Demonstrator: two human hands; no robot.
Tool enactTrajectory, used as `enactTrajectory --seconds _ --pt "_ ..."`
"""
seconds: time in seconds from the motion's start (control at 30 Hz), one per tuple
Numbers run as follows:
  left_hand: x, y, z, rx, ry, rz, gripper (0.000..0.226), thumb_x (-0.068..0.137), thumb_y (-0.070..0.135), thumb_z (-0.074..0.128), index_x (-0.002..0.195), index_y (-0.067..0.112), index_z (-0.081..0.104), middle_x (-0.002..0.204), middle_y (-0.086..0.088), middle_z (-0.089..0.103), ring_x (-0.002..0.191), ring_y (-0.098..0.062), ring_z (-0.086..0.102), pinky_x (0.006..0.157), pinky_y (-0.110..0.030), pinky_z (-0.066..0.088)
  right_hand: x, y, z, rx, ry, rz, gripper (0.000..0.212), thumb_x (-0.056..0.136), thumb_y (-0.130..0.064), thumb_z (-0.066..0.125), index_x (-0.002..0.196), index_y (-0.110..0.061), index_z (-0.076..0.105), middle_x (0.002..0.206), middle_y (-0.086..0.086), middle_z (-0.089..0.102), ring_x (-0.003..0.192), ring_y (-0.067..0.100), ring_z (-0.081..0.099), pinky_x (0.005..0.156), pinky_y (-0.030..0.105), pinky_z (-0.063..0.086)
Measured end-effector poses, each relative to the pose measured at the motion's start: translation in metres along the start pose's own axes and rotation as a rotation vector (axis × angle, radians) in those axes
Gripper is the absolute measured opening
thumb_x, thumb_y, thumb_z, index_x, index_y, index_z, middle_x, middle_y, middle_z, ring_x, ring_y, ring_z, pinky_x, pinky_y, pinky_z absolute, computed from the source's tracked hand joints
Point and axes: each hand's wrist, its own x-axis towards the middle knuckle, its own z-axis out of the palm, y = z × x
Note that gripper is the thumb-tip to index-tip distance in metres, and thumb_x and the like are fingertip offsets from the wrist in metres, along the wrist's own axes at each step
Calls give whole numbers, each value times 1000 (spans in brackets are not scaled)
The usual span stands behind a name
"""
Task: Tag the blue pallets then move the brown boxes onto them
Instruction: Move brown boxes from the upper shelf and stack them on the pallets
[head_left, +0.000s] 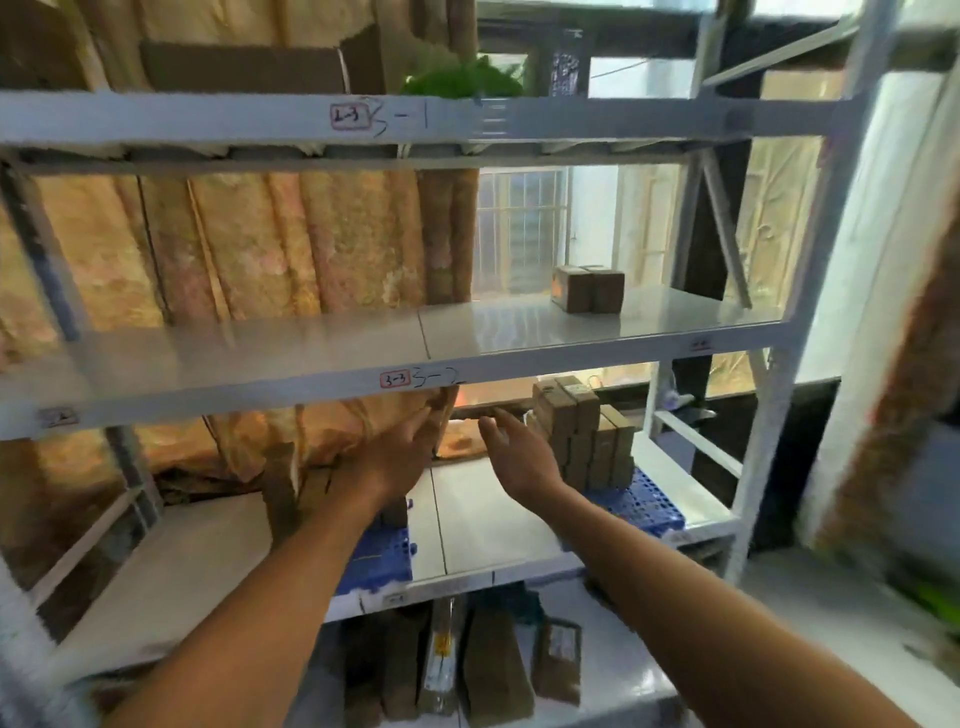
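I am holding both my hands open and I am holding nothing. My left hand (410, 447) is reaching up with the fingers straight, near the orange curtain (311, 249) behind the shelf. My right hand (514, 452) is spreading its fingers wide, just beside the stack of brown boxes (582, 436).

That stack is sitting on a blue pallet (644, 504) on the right of the lower shelf (478, 525). Another blue pallet (379, 561) is lying under my left arm, with a brown box (280, 499) standing by it. One more small box (587, 288) is waiting on the shelf above, well apart from the pallets.

I think I am reaching for the next box to move. To do it well, I should be taking a box with both hands on its sides, lifting it straight, and setting it flat on a pallet so the stack is not tipping. The picture is blurry, so I cannot see any tags.
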Motion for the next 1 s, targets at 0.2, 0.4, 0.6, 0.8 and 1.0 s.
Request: enactTrajectory --seconds 0.2,0.4,0.6,0.8,1.0 --pt "54 113 28 -61 78 232 70 98 72 21 148 31 48 155 3 49 140 -21 48 118 -41 35 45 30 -90 18 174 21 53 105 -52 38 142 -19 56 139 8 64 129 30 59 99 38 45" --pt "167 195 61 -290 109 213 60 107 54 26 154 20 42 161 -1 40 148 -21 37 123 -33 21 151 89 -175 0 416 -6 57 107 -50 41 151 -16 49 153 8 54 137 29 55 111 45 43" --pt "292 223 115 -579 26 18 88 88 81 25 156 26 39 162 0 38 150 -20 33 124 -36 18 279 139 -232 42 278 149 69 108 -53 33 161 -8 29 165 15 35 150 35 36 121 44 28" --pt "378 231 139 -670 92 -52 75 101 68 21 159 22 30 165 0 31 153 -20 27 126 -41 15 371 152 -223 209 172 231 83 99 -75 20 158 -18 34 161 11 43 144 36 44 119 52 31" --pt "405 225 164 -381 101 -7 92 79 94 6 153 47 33 163 12 35 152 -22 30 123 -59 16 395 161 -208 166 99 161 65 97 -72 28 138 -28 53 126 6 67 111 29 64 106 53 47"
